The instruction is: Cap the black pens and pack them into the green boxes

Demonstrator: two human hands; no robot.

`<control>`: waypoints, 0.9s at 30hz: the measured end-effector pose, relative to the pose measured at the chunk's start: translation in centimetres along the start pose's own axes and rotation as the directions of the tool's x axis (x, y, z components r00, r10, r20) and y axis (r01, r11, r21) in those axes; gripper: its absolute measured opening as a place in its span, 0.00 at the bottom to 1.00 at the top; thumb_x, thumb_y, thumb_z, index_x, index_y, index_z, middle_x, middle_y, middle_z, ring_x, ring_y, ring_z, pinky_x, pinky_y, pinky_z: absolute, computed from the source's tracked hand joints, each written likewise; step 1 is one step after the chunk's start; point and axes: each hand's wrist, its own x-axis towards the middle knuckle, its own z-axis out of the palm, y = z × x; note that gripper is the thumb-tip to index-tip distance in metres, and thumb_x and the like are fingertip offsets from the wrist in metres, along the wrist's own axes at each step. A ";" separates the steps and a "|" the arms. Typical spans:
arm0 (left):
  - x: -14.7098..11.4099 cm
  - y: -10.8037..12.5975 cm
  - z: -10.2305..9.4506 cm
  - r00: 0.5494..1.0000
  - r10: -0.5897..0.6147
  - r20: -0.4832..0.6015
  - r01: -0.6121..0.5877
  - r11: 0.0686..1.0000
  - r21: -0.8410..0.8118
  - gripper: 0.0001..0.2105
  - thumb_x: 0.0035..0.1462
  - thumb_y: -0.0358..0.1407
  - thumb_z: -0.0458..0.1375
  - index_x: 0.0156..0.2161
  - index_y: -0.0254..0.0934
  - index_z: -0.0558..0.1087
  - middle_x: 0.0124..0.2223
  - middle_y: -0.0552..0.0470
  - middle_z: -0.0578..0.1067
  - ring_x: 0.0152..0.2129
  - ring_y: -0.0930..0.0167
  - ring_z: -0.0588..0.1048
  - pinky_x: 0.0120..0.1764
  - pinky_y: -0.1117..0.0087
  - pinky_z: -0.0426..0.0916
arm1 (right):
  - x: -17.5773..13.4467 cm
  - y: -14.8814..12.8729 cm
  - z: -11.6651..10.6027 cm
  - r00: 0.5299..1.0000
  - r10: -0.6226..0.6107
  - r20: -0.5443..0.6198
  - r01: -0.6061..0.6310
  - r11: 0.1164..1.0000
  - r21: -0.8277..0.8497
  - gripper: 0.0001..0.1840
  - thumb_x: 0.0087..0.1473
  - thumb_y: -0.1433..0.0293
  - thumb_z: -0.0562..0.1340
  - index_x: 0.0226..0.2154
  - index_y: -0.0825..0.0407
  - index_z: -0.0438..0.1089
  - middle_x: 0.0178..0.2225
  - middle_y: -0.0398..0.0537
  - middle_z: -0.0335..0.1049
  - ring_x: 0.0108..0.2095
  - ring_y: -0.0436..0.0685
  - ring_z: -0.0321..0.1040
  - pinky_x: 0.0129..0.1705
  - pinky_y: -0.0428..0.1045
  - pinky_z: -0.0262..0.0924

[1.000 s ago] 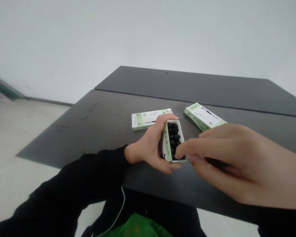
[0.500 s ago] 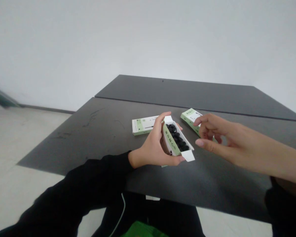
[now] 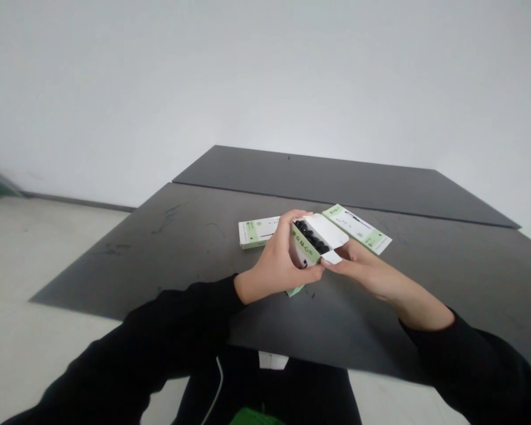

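A small green-and-white pen box [image 3: 307, 248] is held above the table with its end open toward me, and round black pen ends [image 3: 312, 236] fill the opening. My left hand [image 3: 281, 254] is wrapped around the left side of the box, thumb at its near corner. My right hand [image 3: 358, 262] grips the right side, its thumb at the small white side flap [image 3: 331, 257]. The large white flap [image 3: 325, 230] stands raised beside the pen ends. Most of my right fingers are hidden behind the box and flap.
A closed pen box [image 3: 259, 231] lies on the dark table [image 3: 194, 254] to the left, and another [image 3: 358, 227] lies at the right behind my right hand. A green-and-white box corner [image 3: 295, 291] shows below my left hand. A white wall rises behind the table.
My right hand has come in from the right and taken hold of the box and its flap. The box has turned slightly in my left hand, and its large flap now shows fully.
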 end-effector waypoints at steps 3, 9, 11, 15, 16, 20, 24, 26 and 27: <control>-0.1 -0.2 0.2 0.999 -0.028 -0.036 0.028 1.000 -0.001 0.40 0.45 0.34 0.68 0.60 0.42 0.53 0.59 0.41 0.65 0.57 0.57 0.68 0.58 0.53 0.65 | 0.0 -0.3 0.1 0.999 0.045 -0.016 -0.043 0.994 0.096 0.31 0.52 0.59 0.70 0.57 0.48 0.67 0.54 0.53 0.74 0.52 0.60 0.71 0.59 0.58 0.61; 0.0 -0.5 0.1 0.997 0.044 -0.069 -0.038 0.995 0.088 0.37 0.47 0.39 0.69 0.59 0.42 0.55 0.58 0.41 0.66 0.56 0.57 0.68 0.57 0.52 0.65 | 0.5 -1.0 -0.7 0.986 0.144 -0.080 -0.139 0.988 0.060 0.20 0.53 0.55 0.68 0.38 0.54 0.73 0.33 0.50 0.76 0.31 0.54 0.70 0.37 0.51 0.68; 0.1 -0.5 0.0 0.995 0.058 -0.077 -0.050 0.994 0.097 0.37 0.47 0.38 0.69 0.59 0.42 0.55 0.60 0.40 0.66 0.58 0.57 0.67 0.59 0.51 0.64 | 1.0 -1.4 -0.7 0.985 0.121 -0.126 -0.123 0.992 -0.014 0.19 0.55 0.56 0.67 0.40 0.54 0.73 0.35 0.51 0.76 0.34 0.56 0.71 0.39 0.51 0.67; 0.3 -0.6 -0.2 0.997 0.006 -0.081 0.003 0.994 0.111 0.36 0.45 0.37 0.69 0.57 0.42 0.57 0.61 0.41 0.66 0.59 0.56 0.67 0.60 0.50 0.63 | 2.2 -2.5 0.4 0.985 -0.011 -0.175 -0.043 0.953 -0.301 0.19 0.62 0.58 0.59 0.49 0.54 0.71 0.43 0.53 0.76 0.43 0.60 0.72 0.47 0.55 0.66; 0.3 -0.6 -0.2 0.996 -0.016 -0.087 0.027 0.992 0.122 0.37 0.44 0.37 0.70 0.57 0.41 0.57 0.60 0.41 0.67 0.58 0.56 0.68 0.60 0.49 0.63 | 2.4 -2.8 0.8 0.983 -0.061 -0.170 -0.013 0.915 -0.403 0.19 0.63 0.60 0.57 0.51 0.53 0.71 0.45 0.53 0.76 0.45 0.61 0.71 0.50 0.56 0.64; 0.3 -0.5 -0.3 0.986 -0.101 -0.130 0.116 0.987 0.110 0.44 0.41 0.34 0.71 0.61 0.41 0.52 0.61 0.39 0.65 0.59 0.55 0.68 0.60 0.49 0.63 | 2.7 -4.3 2.2 0.982 -0.182 -0.058 0.103 0.760 -0.642 0.24 0.67 0.62 0.51 0.62 0.50 0.62 0.59 0.55 0.67 0.60 0.62 0.62 0.63 0.59 0.54; 0.4 -0.3 -0.2 0.987 -0.096 -0.127 0.108 0.990 0.095 0.48 0.41 0.32 0.70 0.64 0.42 0.47 0.65 0.37 0.61 0.61 0.54 0.65 0.61 0.49 0.62 | 2.5 -5.0 2.5 0.988 -0.151 0.016 0.124 0.735 -0.666 0.27 0.67 0.60 0.51 0.66 0.48 0.57 0.63 0.53 0.63 0.65 0.63 0.58 0.66 0.61 0.51; 0.5 -0.3 -0.1 0.989 -0.076 -0.125 0.092 0.987 0.129 0.49 0.42 0.33 0.70 0.65 0.41 0.47 0.65 0.36 0.60 0.63 0.53 0.62 0.63 0.47 0.60 | 2.7 -4.9 2.3 0.988 -0.152 -0.002 0.113 0.745 -0.658 0.27 0.67 0.60 0.50 0.65 0.49 0.59 0.64 0.53 0.63 0.65 0.63 0.58 0.66 0.61 0.51; 0.5 -0.4 0.0 0.990 -0.064 -0.123 0.082 0.985 0.149 0.49 0.42 0.34 0.70 0.65 0.41 0.47 0.65 0.35 0.60 0.64 0.52 0.61 0.63 0.46 0.58 | 2.8 -4.7 2.1 0.988 -0.149 -0.024 0.098 0.749 -0.656 0.27 0.67 0.61 0.50 0.65 0.50 0.60 0.65 0.53 0.62 0.65 0.63 0.58 0.66 0.62 0.51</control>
